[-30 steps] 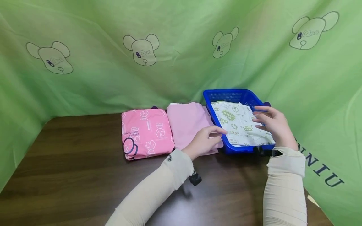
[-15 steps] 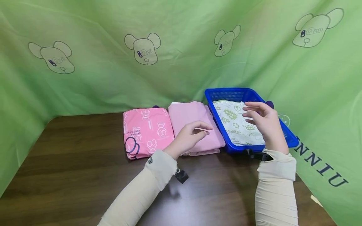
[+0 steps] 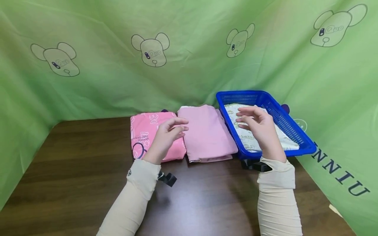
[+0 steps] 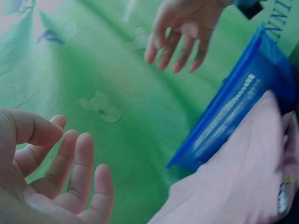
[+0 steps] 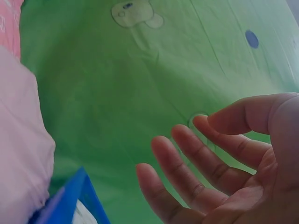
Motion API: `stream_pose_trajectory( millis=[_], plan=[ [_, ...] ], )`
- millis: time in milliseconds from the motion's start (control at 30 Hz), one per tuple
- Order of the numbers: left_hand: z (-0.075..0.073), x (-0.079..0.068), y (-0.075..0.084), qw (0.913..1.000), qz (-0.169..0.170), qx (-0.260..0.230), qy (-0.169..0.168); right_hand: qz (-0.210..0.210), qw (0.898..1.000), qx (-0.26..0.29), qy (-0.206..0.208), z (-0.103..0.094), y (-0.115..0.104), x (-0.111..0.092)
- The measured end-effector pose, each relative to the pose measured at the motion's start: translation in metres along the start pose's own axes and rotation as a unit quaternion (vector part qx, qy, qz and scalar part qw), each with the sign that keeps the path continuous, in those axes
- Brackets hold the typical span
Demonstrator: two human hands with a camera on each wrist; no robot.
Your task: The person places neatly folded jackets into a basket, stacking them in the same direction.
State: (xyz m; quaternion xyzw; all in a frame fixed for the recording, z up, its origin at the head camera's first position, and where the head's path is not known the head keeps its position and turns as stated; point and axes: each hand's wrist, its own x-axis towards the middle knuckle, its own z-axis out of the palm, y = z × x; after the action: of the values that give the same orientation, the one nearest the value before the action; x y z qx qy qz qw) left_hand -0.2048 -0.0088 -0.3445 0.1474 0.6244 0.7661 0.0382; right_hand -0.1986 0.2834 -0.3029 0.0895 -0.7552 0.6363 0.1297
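My left hand hovers over the folded bright pink cloth with white printed figures, its fingers loosely bent around nothing. Beside that lies a folded light pink cloth, just right of my left fingertips. My right hand is held above the blue basket, fingers relaxed and empty. Inside the basket rests a white cloth with green print, partly hidden by that hand. The left wrist view shows my left palm with nothing in it; in the right wrist view the right palm is bare too.
A dark wooden table carries the cloths and the basket along its back edge. Behind and at the sides hangs a green curtain with bear-head prints. A small purple round thing shows behind the basket.
Both hands have moved left: the left hand from the basket's near-left corner to over the bright pink cloth, the right from the basket's right side toward its left. The cloths stay put.
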Motion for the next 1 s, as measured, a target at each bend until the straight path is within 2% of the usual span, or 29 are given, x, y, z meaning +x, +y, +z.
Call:
stream_pose_trajectory(
  millis=[133, 233, 367, 600, 667, 767, 867, 1000],
  plan=[
    [-0.014, -0.005, 0.003, 0.9995, 0.009, -0.002, 0.029, -0.001, 1.0, -0.004, -0.014, 0.011, -0.002, -0.001],
    [-0.023, -0.009, 0.005, 0.9983, 0.014, 0.035, 0.043, -0.007, 1.0, -0.01, -0.025, 0.021, -0.003, -0.003],
    [-0.038, -0.018, 0.008, 0.9951, 0.02, 0.085, 0.045, -0.014, 0.999, 0.001, -0.051, 0.035, -0.002, -0.004],
    [-0.063, -0.032, 0.013, 0.9933, 0.013, 0.105, 0.046, -0.008, 0.995, 0.036, -0.096, 0.058, -0.002, -0.004],
    [-0.069, -0.035, 0.015, 0.9951, 0.007, 0.083, 0.054, -0.006, 0.993, 0.042, -0.107, 0.065, -0.003, -0.003],
    [-0.077, -0.039, 0.017, 0.9979, -0.002, 0.009, 0.065, 0.001, 0.992, 0.051, -0.118, 0.075, -0.004, -0.002],
    [-0.084, -0.043, 0.02, 0.9961, -0.005, -0.041, 0.079, 0.008, 0.991, 0.051, -0.123, 0.085, -0.005, -0.004],
    [-0.092, -0.046, 0.023, 0.9952, -0.001, -0.007, 0.097, 0.009, 0.991, 0.035, -0.128, 0.1, -0.004, -0.004]
  ],
)
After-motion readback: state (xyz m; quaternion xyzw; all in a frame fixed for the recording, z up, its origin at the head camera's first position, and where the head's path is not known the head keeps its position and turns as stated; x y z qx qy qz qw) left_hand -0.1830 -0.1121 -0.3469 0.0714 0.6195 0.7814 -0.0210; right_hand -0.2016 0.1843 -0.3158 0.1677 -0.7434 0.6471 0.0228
